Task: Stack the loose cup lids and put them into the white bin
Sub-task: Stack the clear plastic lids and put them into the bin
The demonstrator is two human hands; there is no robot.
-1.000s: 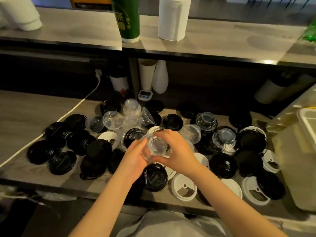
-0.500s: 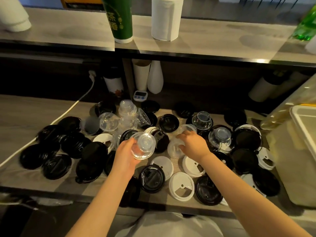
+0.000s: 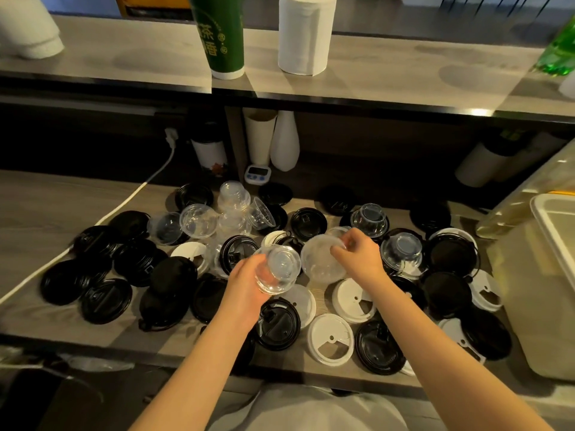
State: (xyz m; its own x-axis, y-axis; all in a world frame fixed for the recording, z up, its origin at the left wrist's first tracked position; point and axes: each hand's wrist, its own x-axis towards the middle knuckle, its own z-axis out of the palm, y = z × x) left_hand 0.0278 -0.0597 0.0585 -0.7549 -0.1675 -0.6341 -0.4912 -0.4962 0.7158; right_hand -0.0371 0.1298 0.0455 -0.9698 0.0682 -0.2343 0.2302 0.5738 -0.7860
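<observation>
Many loose lids cover the wooden counter [image 3: 37,209]: black lids [image 3: 105,301], flat white lids [image 3: 330,340] and clear dome lids [image 3: 401,251]. My left hand [image 3: 245,286] grips a small stack of clear dome lids [image 3: 278,270] above the middle of the pile. Just to its right, my right hand [image 3: 361,259] pinches the far rim of another clear dome lid [image 3: 320,261], tilted and lifted off the pile. The white bin [image 3: 535,306] stands at the right edge, its opening partly out of view.
A white cable [image 3: 130,194] runs across the counter's left part. Behind the lids stand a small timer [image 3: 257,174], paper cups [image 3: 259,136] and a white vase [image 3: 284,141]. The upper shelf carries a green cup [image 3: 219,32] and a paper towel roll [image 3: 305,32].
Both hands were together on the clear stack; my right hand then reached right, took hold of another clear dome lid and has lifted it toward the stack held in my left hand.
</observation>
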